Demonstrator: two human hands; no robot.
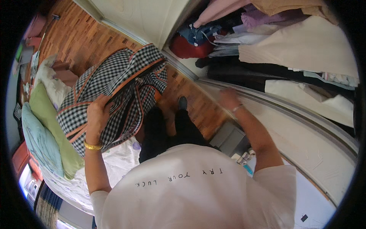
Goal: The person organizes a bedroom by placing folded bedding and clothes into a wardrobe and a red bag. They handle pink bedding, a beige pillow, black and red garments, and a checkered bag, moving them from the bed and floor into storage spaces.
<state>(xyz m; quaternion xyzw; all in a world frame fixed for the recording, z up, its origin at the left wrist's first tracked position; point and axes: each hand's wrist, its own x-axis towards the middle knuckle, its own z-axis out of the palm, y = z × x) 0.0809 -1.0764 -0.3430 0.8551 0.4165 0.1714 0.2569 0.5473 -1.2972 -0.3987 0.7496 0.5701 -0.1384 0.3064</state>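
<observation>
A large black-and-white checked fabric bag (94, 74) with orange trim lies on the bed's near edge, its zipped mouth gaping towards me. My left hand (98, 113), with a yellow bangle at the wrist, grips the rim of that mouth. What the bag holds is hidden in its dark inside. To the right, my right hand (229, 99) is blurred in front of the wardrobe's lower sliding-door track (246, 96). I see nothing in it, but its fingers are too smeared to read. Folded clothes (280, 43) are heaped on the wardrobe shelf beyond it.
Green (47, 114) and light blue (40, 140) pillows lie on the bed behind the bag, on a white patterned sheet (120, 160). A grey box (228, 134) stands by my right leg, near small items (244, 158). Wooden flooring (197, 114) runs between bed and wardrobe.
</observation>
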